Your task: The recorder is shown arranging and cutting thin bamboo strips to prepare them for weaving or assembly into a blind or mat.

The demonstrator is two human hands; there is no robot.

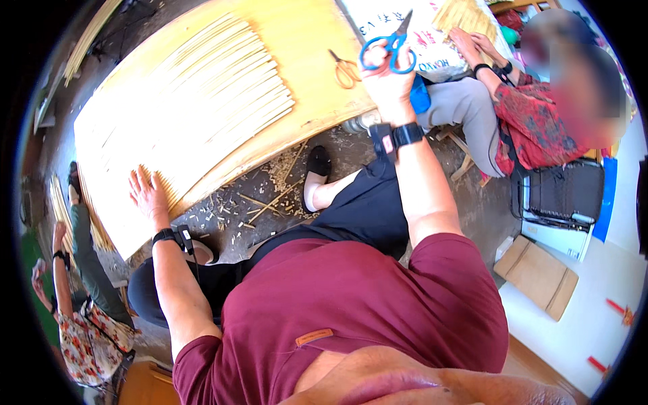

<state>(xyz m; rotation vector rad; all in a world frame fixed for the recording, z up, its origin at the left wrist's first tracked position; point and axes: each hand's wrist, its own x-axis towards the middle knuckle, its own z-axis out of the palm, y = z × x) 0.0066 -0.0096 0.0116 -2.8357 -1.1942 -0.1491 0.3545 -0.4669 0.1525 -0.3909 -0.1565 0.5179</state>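
My left hand lies with fingers spread on pale thin wooden strips at the near left of a light wooden board. The strips lie side by side in long rows across the board. My right hand is raised at the board's right edge, gripping blue-handled scissors with the blades pointing up. A second pair of scissors, with orange handles, lies on the board just left of that hand.
A co-worker in red sits at right, hands on strips over a printed white surface. Another person sits at lower left. Offcuts litter the floor below the board. A dark chair and cardboard piece are at right.
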